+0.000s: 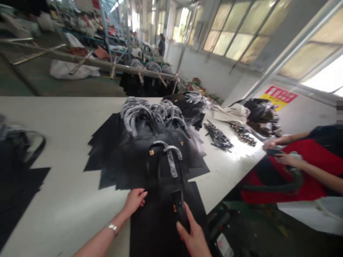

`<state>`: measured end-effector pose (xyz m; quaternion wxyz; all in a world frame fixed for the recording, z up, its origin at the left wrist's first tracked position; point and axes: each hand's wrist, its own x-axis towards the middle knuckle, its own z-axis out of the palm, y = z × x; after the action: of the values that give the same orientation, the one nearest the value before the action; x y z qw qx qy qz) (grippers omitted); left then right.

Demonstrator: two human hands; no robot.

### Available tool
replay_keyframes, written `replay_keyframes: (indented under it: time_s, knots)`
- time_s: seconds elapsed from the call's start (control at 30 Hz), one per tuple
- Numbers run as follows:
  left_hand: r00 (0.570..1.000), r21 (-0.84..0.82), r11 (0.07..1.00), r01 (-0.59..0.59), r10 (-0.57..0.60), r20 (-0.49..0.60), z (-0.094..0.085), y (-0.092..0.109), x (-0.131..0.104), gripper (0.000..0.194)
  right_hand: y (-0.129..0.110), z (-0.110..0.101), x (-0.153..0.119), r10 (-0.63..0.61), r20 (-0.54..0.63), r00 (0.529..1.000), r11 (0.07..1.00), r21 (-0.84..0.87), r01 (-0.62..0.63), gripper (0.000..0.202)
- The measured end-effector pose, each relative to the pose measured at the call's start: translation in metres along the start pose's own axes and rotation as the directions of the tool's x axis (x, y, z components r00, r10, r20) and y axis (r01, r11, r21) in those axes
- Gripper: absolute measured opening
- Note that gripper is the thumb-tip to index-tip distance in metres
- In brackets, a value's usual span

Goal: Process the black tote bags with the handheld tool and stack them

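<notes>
A black bag [158, 232] with two handles lies flat in front of me; clear wrap covers the upper part of its handles [173, 164]. My left hand [135, 200] is at the bag's upper left edge, fingers curled together; whether they pinch anything is hidden. In my right hand [191, 232] is a black strap [182, 212], gripped between thumb and fingers above the bag's right side. Just beyond, a fanned pile of black bags [118, 153] overlaps, with wrapped handles bunched at the top.
More black bags [18, 182] lie on the white table [72, 200] at left. Black straps [218, 135] and small metal-fitted pieces [242, 134] sit at the back right. At the right edge, a co-worker's hands [286, 157] hold a dark item beside red material [311, 164]. A metal rail [93, 64] runs behind the table.
</notes>
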<state>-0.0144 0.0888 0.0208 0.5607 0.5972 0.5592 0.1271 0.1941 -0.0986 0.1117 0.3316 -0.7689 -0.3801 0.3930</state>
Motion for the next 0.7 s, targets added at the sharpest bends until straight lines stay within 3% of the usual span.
replay_keyframes:
  time_s: [0.1, 0.27, 0.37, 0.5, 0.6, 0.7]
  knots:
    - [0.997, -0.044, 0.996, 0.076, -0.075, 0.021, 0.001, -0.007, -0.009, 0.015, -0.014, 0.018, -0.003, 0.076, 0.102, 0.992, 0.997, 0.002, -0.077, 0.078]
    - [0.993, -0.044, 0.994, 0.100, -0.097, 0.070, 0.004, -0.033, -0.019, 0.037, -0.030, 0.052, -0.002, 0.119, 0.274, 0.954, 0.992, -0.082, -0.101, 0.074]
    - [0.994, 0.012, 1.000, 0.015, -0.017, 0.109, 0.001, -0.040, -0.030, 0.040, -0.039, 0.066, -0.005, 0.161, 0.336, 0.928, 0.981, -0.161, -0.112, 0.073]
    - [0.974, 0.128, 0.969, -0.212, 0.199, 0.106, -0.020, -0.041, -0.037, 0.034, -0.046, 0.080, -0.006, 0.196, 0.381, 0.904, 0.967, -0.225, -0.115, 0.070]
    - [0.900, 0.178, 0.889, -0.423, 0.388, 0.197, -0.039, -0.039, -0.028, 0.028, -0.048, 0.086, -0.004, 0.218, 0.390, 0.895, 0.961, -0.245, -0.128, 0.069]
    - [0.760, 0.150, 0.783, -0.604, 0.509, 0.404, -0.051, -0.039, -0.010, 0.018, -0.051, 0.087, 0.000, 0.236, 0.401, 0.885, 0.953, -0.272, -0.131, 0.067]
